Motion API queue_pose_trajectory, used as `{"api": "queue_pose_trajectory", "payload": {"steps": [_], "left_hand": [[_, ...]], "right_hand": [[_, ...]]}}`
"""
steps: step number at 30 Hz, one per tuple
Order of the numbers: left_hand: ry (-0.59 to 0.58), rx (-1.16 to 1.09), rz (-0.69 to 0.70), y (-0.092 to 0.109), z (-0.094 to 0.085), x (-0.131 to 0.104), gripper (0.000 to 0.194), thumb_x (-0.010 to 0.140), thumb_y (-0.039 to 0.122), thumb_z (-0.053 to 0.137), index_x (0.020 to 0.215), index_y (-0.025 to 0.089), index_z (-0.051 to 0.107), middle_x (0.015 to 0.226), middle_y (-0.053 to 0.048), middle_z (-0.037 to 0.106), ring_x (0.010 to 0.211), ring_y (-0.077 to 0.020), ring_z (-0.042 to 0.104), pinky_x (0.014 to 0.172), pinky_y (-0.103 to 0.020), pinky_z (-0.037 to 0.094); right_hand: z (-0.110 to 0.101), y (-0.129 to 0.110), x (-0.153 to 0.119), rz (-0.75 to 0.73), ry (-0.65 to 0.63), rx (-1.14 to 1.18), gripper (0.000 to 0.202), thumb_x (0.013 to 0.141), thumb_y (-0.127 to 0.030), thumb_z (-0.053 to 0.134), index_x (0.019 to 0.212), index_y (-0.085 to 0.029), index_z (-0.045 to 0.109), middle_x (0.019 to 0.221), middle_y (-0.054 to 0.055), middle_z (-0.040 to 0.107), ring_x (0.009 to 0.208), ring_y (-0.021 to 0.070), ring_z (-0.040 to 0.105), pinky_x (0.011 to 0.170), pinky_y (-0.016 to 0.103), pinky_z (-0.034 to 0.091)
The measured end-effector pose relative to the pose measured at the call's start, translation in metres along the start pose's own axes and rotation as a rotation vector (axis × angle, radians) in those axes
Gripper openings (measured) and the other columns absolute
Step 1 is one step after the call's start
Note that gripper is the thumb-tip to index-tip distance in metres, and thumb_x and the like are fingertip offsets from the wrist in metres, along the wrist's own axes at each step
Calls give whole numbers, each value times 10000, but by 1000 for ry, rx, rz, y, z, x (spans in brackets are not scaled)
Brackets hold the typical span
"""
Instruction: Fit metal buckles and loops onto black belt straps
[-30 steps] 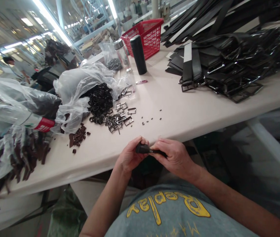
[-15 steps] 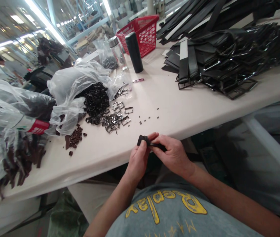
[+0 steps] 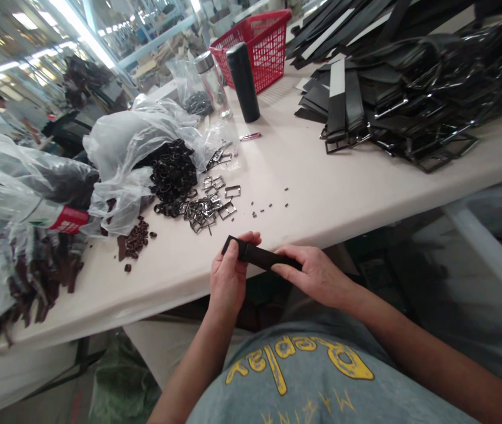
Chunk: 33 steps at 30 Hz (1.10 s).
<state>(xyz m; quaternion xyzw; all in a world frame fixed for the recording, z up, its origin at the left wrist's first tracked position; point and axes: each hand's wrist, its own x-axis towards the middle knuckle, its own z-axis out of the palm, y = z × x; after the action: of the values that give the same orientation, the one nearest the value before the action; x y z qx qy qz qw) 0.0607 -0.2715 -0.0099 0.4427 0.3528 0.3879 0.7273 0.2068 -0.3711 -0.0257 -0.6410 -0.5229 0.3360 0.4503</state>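
One strap (image 3: 260,257), frame centre: left hand (image 3: 227,285) pinches its end, right hand (image 3: 319,274) grips farther along; likely light, pliable; hold by edges.

table (image 3: 304,171): pale top, running slantwise across the view, pale leg below | floor (image 3: 63,397): greyish, partly visible lower left | ceiling: rows of bright tube lights (image 3: 85,35), upper left | pale blue beams (image 3: 145,49) beneath | far background: crowded worktops, blurred
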Motion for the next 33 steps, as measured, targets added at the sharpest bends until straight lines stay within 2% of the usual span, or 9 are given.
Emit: {"api": "queue_pose_trajectory", "payload": {"steps": [3, 7, 10, 14, 16, 21, 23, 26, 33], "left_hand": [[-27, -20, -97, -3, 1, -5, 366, 815, 450, 736, 1031, 156, 758, 1020, -107, 774, 1000, -240, 718, 977, -391, 518], [-138, 2, -229, -16, 1, -16, 395, 818, 439, 736, 1117, 181, 736, 1099, -103, 756, 1018, -247, 705, 925, -371, 534], [-135, 124, -168, -16, -7, -15, 408, 844, 446, 707, 1160, 188, 716, 1085, -82, 747, 980, -212, 692, 873, -316, 539], [12, 290, 38, -1, -27, -4, 377, 844, 440, 705, 1121, 184, 708, 846, -5, 696, 659, -91, 614, 636, -203, 518], [9, 332, 77, 7, -33, 0, 369, 833, 401, 721, 1140, 200, 682, 777, 26, 644, 594, -71, 579, 565, -180, 493], [-40, 362, 46, 13, -27, -4, 361, 828, 381, 715, 1122, 189, 631, 690, 52, 597, 529, -63, 576, 540, -174, 475], [-46, 348, 41, 13, -22, -6, 348, 813, 381, 721, 1084, 185, 624, 674, 57, 593, 515, -64, 578, 532, -175, 470], [-33, 336, 39, 13, -18, -8, 335, 794, 380, 733, 1041, 186, 617, 655, 67, 577, 511, -66, 576, 531, -179, 479], [-16, 257, -5, 12, -19, -7, 377, 755, 408, 765, 1002, 181, 592, 661, 61, 573, 521, -61, 549, 507, -167, 470]], "right_hand": [[-2, 5, -3, 56, -26, 69, 237, 926, -352, 542, 813, -198, 683, 669, -17, 664, 619, 152, 602, 579, 258, 433], [2, 1, -4, 65, -21, 132, 224, 911, -335, 552, 988, -202, 715, 783, -1, 714, 695, 162, 637, 635, 260, 465], [-1, -2, -2, 67, -45, 150, 241, 920, -352, 534, 936, -189, 711, 754, 2, 697, 672, 156, 628, 621, 253, 467], [-10, -1, -1, 98, -106, 157, 307, 941, -406, 503, 812, -181, 667, 634, -14, 632, 574, 139, 580, 533, 237, 436], [-12, 0, -1, 83, -120, 162, 319, 962, -409, 471, 856, -187, 674, 690, -5, 669, 621, 148, 617, 576, 245, 468], [-2, -8, 0, -35, 34, -96, 372, 864, -404, 654, 1180, -209, 641, 1053, 51, 736, 941, 221, 684, 827, 329, 512], [4, -13, 1, -98, 70, -216, 405, 811, -376, 720, 1170, -205, 642, 1059, 59, 736, 939, 231, 690, 823, 336, 514], [9, -16, 1, -156, 87, -315, 292, 828, -330, 699, 1090, -204, 669, 1002, 48, 744, 887, 227, 702, 775, 325, 519], [4, -3, -7, -180, 57, -349, 286, 838, -248, 636, 1124, -236, 653, 1042, 10, 741, 909, 206, 710, 799, 310, 535]]}}
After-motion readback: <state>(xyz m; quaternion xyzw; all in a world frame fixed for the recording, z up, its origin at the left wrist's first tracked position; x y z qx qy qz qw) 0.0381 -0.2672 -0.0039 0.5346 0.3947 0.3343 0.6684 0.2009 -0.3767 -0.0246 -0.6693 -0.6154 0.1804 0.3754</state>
